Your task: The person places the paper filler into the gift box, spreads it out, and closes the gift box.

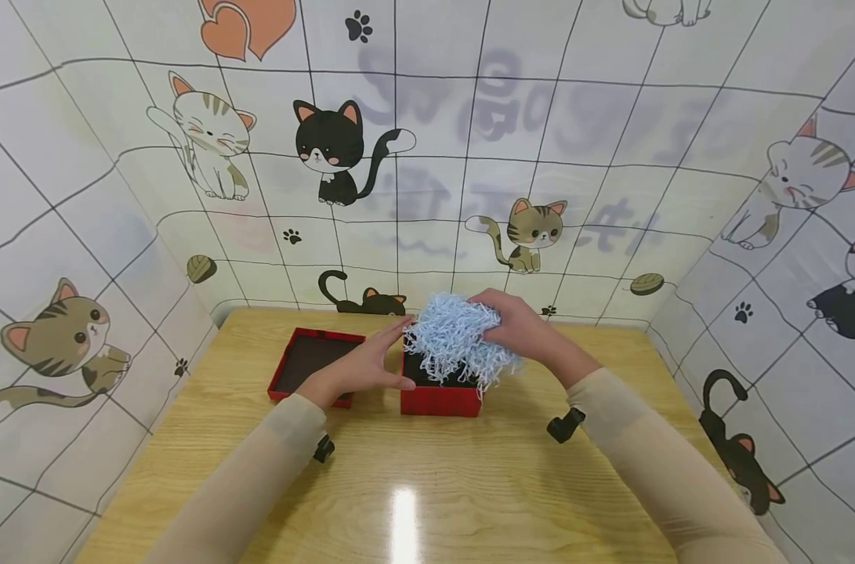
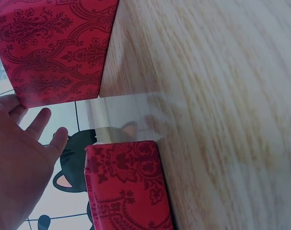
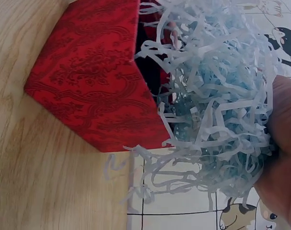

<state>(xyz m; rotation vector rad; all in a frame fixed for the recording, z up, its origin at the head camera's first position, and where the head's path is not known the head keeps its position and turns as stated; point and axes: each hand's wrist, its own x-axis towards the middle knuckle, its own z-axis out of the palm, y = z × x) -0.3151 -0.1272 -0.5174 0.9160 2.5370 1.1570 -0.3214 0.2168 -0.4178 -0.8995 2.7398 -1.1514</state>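
Note:
A clump of pale blue shredded paper [image 1: 455, 333] is held by my right hand [image 1: 515, 325] above a red patterned box [image 1: 441, 401]. In the right wrist view, loose strands [image 3: 217, 96] hang over the box's rim, and the fingers are partly hidden behind the paper. The box is uncovered, with a dark interior showing under the clump. Along its left side lies my left hand [image 1: 371, 360], fingers extended towards the back and thumb by the front left corner. The left wrist view shows fingertips beside the box wall [image 2: 59, 52]; some are hidden behind it.
A red lid [image 1: 314, 364] with a dark inside lies left of the box, inner side up, partly behind my left hand. The wooden table [image 1: 413, 470] ends at a wall covering [image 1: 434, 180] printed with cats, which also stands at both sides.

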